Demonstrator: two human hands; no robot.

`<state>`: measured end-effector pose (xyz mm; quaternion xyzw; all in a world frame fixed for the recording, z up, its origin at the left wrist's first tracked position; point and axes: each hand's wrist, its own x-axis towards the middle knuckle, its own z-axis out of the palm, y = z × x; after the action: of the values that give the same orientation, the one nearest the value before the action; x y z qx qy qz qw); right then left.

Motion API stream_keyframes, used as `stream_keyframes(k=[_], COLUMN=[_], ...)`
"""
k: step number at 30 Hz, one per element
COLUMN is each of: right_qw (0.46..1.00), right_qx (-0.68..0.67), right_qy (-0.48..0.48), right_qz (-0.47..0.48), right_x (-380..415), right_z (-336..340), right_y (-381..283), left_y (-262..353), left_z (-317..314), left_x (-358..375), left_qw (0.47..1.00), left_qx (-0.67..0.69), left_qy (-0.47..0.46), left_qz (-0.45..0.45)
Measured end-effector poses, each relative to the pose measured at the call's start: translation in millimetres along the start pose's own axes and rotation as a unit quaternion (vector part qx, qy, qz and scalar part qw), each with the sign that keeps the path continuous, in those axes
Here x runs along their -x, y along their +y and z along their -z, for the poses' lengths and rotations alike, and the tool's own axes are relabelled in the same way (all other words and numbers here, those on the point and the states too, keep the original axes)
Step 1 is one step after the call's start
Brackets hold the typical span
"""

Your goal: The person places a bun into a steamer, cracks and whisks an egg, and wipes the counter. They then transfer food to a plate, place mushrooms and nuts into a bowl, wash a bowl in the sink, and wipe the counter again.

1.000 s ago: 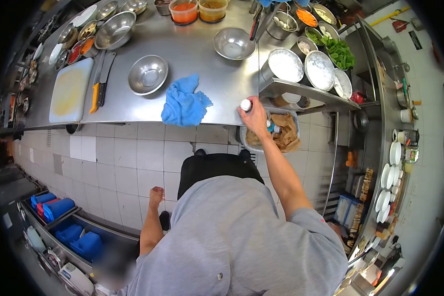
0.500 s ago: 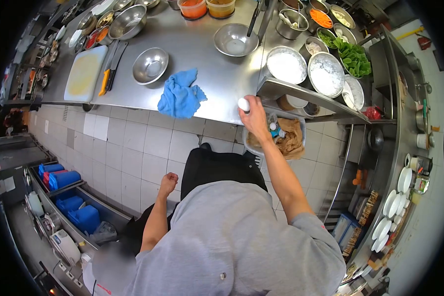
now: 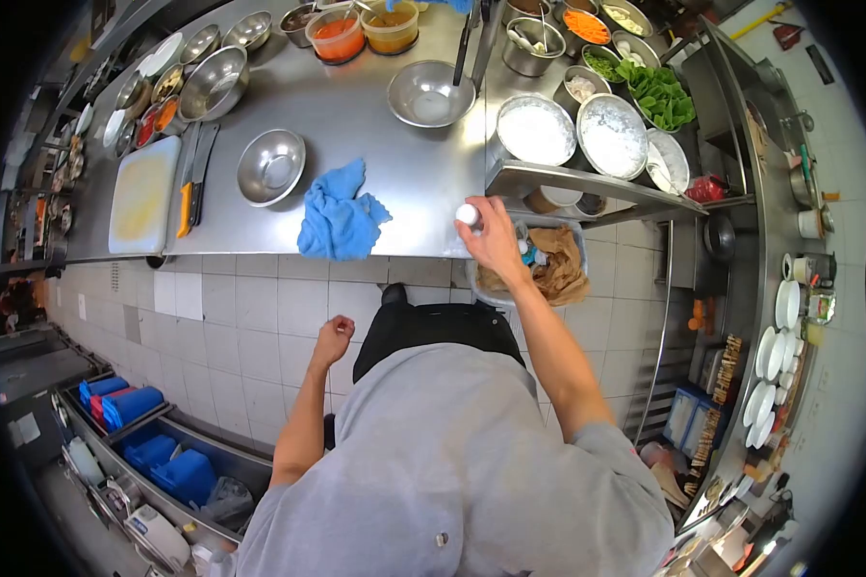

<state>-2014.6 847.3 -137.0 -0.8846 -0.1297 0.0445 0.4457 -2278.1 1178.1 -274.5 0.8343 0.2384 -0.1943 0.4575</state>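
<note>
A small white object, which looks like an egg or a cap (image 3: 467, 213), is in my right hand (image 3: 494, 238), at the front edge of the steel counter (image 3: 356, 125). My left hand (image 3: 335, 338) hangs over the tiled floor with its fingers curled, and what it holds, if anything, is hidden. A crumpled blue cloth (image 3: 342, 213) lies on the counter edge to the left of my right hand. Beside the cloth is a small steel bowl (image 3: 270, 167). A larger steel bowl (image 3: 431, 94) stands farther back.
A white cutting board (image 3: 144, 195) and two knives (image 3: 191, 197) lie at the left. A bin with brown paper (image 3: 558, 269) stands below my right forearm. Behind a steel ledge (image 3: 592, 185) are bowls of white powder (image 3: 536, 130), leafy greens (image 3: 660, 94) and other ingredients.
The whole view has shifted, with the counter items now lower and more to the left. My right hand still holds the white object near the edge. A bit of blue now shows at the top.
</note>
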Motion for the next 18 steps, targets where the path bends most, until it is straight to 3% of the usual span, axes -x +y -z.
stream_keyframes(k=[2, 5, 8, 12, 15, 18], right_qw=[0.999, 0.999, 0.998, 0.999, 0.954, 0.942], right_qx=[0.020, 0.027, -0.020, 0.004, -0.278, -0.318], right_qy=[0.025, 0.017, 0.049, 0.033, 0.028, 0.057], right_qz=[0.014, 0.032, -0.021, -0.023, -0.105, -0.089], right_x=[1.7, 7.0, 15.0, 21.7, 31.0, 43.7], right_z=[1.3, -10.2, -8.8, -9.5, -2.6, 20.8], right_y=[-9.6, 12.2, -1.6, 6.1, -9.6, -30.2], left_y=[51.9, 122.0, 188.5, 251.5, 287.8, 328.7], left_z=[15.2, 26.4, 27.3, 17.5, -0.3, -11.9], left_x=[-16.7, -32.0, -37.6, -60.6, -69.3, -64.8], left_qw=[0.999, 0.990, 0.976, 0.962, 0.956, 0.932], left_qx=[0.038, 0.080, 0.075, 0.087, 0.123, 0.221], left_qy=[-0.028, -0.080, -0.078, -0.114, -0.134, -0.211], left_qz=[-0.005, -0.085, -0.191, -0.232, -0.232, -0.193])
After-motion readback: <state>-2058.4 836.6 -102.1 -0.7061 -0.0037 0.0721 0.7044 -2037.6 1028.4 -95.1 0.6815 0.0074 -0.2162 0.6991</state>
